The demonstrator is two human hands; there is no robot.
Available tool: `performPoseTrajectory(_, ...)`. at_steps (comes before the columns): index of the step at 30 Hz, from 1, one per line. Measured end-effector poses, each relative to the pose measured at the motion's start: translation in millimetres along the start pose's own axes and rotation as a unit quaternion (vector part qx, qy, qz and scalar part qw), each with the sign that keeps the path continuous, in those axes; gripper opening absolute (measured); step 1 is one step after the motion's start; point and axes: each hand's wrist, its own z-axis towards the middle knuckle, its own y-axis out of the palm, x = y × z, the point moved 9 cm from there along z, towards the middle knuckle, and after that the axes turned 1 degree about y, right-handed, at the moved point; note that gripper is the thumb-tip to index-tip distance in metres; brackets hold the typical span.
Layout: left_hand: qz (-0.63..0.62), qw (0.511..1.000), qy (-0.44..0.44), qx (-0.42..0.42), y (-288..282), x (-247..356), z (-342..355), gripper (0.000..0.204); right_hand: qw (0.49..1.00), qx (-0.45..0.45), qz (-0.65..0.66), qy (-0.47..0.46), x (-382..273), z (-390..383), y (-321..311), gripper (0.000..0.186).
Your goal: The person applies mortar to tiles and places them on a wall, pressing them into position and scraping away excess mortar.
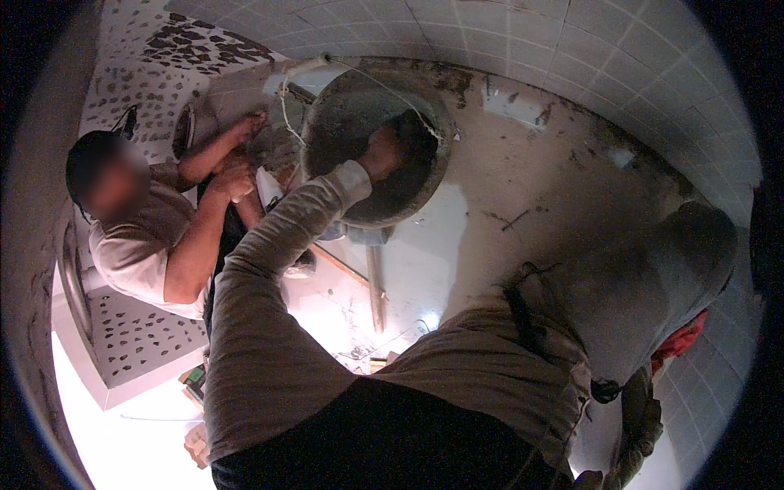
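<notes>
My left arm, in a greyish-beige sleeve, reaches forward into a large round bucket (327, 114). My left hand (382, 155) is inside it, over a dark patch at the right of the bucket. The fingers are lost in shadow, so I cannot make out whether they grip anything. A thin pale cord (385, 86) runs over the bucket from its far left rim to its right rim, with a pale handle piece (314, 64) at the far left. I cannot make out my right hand among the dim shapes at the lower right.
At the left sits another person (151, 237), forearms crossed close to the bucket. A wooden stick (376, 286) lies nearer than the bucket. On the right is a bulky grey shape (653, 278), with red cloth (682, 339) beside it. A tiled wall (596, 41) curves behind.
</notes>
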Motion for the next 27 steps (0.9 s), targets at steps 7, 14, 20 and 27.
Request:
performPoseTrajectory(7,0.165,0.957,0.176,0.164,-14,1,-18,0.039,1.0,-0.013,0.0,-0.007,-5,8,7,0.034)
performPoseTrajectory(14,-0.171,0.966,0.177,0.082,-37,70,-36,0.035,1.0,0.0,0.0,0.002,2,-3,2,0.034)
performPoseTrajectory(20,0.313,0.926,0.21,0.025,-24,56,-34,0.027,1.0,-0.003,-0.004,-0.003,-2,-1,2,0.035)
performPoseTrajectory(27,0.208,0.949,0.221,0.085,-43,94,-40,0.025,1.0,0.005,0.002,0.003,11,-9,-1,0.035)
